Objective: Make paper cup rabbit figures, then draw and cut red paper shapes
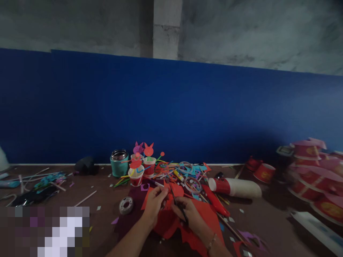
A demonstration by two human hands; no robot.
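Note:
My left hand point(156, 201) pinches a small piece of red paper point(168, 185) between thumb and fingers. In my right hand point(189, 210) is a pair of dark-handled scissors point(183, 215), its blades pointing up and away beside the piece. The fingers of that hand are wrapped round the handles. Below both hands lies a large red paper sheet point(209, 217) with jagged cut edges, partly hidden by my wrists. Whether the blades touch the paper I cannot tell.
Paper cups with paper figures point(149, 166) and a teal canister point(119, 164) stand behind my hands. A tape roll point(125, 205) lies left. Straws and scraps point(171, 171) cover the middle. A long stack of cups point(235, 187) lies right, with decorated red cups point(305, 175) beyond.

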